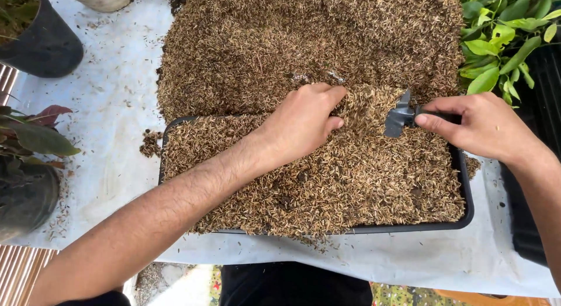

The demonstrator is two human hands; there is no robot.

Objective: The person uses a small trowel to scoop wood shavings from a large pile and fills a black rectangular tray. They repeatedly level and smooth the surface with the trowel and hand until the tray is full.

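Brown, dry husk (327,189) fills a shallow black tray (466,195) to the brim, and a larger heap of the same husk (304,43) lies just behind it on a white sheet (111,101). The tray is set against the heap's edge — seemingly so that material can be drawn straight across. The left hand (304,122) is laid palm down at that edge, fingers pressed together and curled into the husk, forearm stretched diagonally over the tray. The right hand (482,128) is closed around the handle of a small dark trowel (400,116), thumb along the top — blade tipped down into the husk beside the left fingertips. Potted plants (502,37) stand at both sides.
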